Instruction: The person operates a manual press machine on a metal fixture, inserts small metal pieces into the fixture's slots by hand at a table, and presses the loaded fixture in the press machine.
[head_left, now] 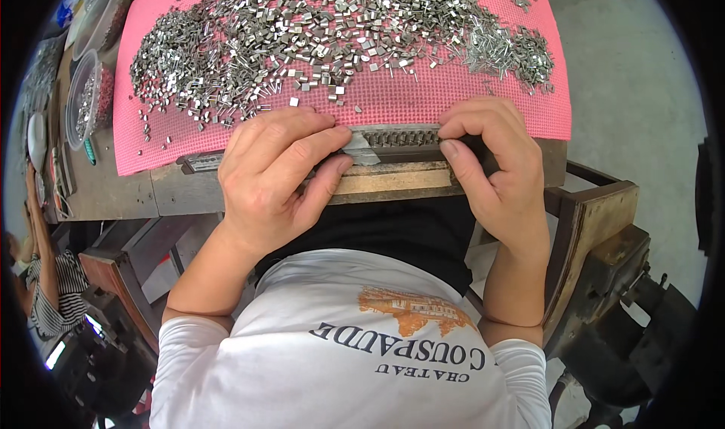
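Observation:
Along the near edge of the bench runs a long dark metal rail (pixel 400 155), with a row of small dark metal links (pixel 402 137) set in it. My left hand (pixel 279 168) is curled over the rail's left part, thumb and forefinger drawn together beside a flat greyish piece (pixel 362 149). At the right end of the row, my right hand (pixel 498 161) bends thumb and forefinger together against the links. What lies between either pair of fingertips is too small or hidden to name. A pale wooden strip (pixel 400 180) sits just below the rail.
Heaps of small shiny metal plates (pixel 317 40) and thin pins (pixel 495 47) cover a pink mesh mat (pixel 438 100) beyond the rail. Clear plastic tubs (pixel 91 104) stand at left. A wooden bench leg frame (pixel 596 233) and black machinery (pixel 627 308) are at right. Another person's arm (pixel 45 248) shows far left.

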`<act>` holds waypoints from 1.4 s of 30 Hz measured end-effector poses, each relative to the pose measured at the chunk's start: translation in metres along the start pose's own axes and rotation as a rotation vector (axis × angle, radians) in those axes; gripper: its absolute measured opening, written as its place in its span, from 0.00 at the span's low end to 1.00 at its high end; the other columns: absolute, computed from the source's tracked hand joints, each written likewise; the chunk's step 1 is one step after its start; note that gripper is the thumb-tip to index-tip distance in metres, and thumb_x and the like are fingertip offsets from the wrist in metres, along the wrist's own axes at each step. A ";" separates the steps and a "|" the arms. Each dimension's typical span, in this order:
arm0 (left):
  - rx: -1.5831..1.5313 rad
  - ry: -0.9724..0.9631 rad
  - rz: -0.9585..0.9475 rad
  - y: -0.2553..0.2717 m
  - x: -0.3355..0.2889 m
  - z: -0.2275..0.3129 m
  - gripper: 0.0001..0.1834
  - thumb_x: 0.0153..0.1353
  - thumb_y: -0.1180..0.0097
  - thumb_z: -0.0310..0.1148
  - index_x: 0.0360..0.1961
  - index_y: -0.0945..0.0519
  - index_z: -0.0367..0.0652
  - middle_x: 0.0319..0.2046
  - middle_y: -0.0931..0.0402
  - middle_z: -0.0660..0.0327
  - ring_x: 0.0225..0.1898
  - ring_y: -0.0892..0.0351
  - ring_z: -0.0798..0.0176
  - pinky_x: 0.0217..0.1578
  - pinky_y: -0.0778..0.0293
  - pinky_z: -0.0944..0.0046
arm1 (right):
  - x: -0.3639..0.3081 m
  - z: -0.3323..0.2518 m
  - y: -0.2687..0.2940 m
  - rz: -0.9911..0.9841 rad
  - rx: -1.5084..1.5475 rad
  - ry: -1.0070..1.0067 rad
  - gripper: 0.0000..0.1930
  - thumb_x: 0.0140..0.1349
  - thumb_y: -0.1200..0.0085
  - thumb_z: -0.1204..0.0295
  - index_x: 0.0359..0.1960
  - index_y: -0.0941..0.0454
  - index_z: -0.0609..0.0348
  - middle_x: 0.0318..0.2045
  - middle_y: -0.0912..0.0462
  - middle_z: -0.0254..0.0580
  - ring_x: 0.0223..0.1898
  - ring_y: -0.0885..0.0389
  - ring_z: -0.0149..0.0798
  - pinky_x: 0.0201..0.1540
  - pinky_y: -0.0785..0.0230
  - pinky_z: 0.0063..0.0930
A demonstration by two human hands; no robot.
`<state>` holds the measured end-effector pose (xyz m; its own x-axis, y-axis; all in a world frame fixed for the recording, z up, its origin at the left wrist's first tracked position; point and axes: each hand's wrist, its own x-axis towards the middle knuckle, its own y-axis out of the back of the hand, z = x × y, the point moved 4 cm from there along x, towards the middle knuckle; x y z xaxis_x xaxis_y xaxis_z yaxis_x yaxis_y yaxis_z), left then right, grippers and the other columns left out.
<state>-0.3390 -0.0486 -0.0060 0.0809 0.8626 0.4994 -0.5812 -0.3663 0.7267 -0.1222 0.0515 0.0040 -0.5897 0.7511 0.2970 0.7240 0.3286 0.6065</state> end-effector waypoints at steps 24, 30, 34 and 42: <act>0.001 -0.014 0.053 -0.001 0.002 -0.001 0.15 0.49 0.25 0.27 0.41 0.11 0.44 0.40 0.15 0.60 0.41 0.16 0.55 0.43 0.22 0.58 | -0.005 -0.010 -0.009 0.056 -0.204 0.166 0.09 0.52 0.32 0.79 0.34 0.18 0.57 0.37 0.16 0.36 0.42 0.19 0.44 0.47 0.34 0.38; -0.001 -0.016 0.056 -0.001 0.002 -0.002 0.15 0.49 0.25 0.28 0.40 0.11 0.44 0.39 0.14 0.60 0.41 0.16 0.55 0.42 0.22 0.58 | -0.005 -0.006 -0.005 0.066 -0.069 0.059 0.09 0.52 0.33 0.82 0.34 0.17 0.57 0.36 0.14 0.37 0.41 0.18 0.44 0.47 0.32 0.37; -0.004 -0.009 0.056 -0.001 0.002 -0.003 0.15 0.49 0.25 0.28 0.40 0.11 0.44 0.40 0.14 0.60 0.41 0.16 0.55 0.42 0.22 0.58 | -0.003 -0.010 -0.010 0.072 -0.138 0.081 0.10 0.52 0.33 0.82 0.35 0.18 0.57 0.36 0.14 0.37 0.41 0.18 0.45 0.48 0.32 0.37; 0.007 -0.014 0.057 -0.001 0.001 0.000 0.16 0.48 0.25 0.27 0.41 0.11 0.43 0.41 0.15 0.60 0.42 0.15 0.54 0.43 0.22 0.57 | -0.008 -0.007 0.001 0.032 -0.074 0.063 0.11 0.52 0.34 0.81 0.37 0.18 0.58 0.39 0.14 0.40 0.44 0.18 0.47 0.50 0.31 0.39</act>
<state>-0.3387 -0.0472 -0.0061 0.0588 0.8352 0.5468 -0.5797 -0.4174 0.6998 -0.1192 0.0418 0.0069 -0.5898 0.7223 0.3610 0.7155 0.2602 0.6483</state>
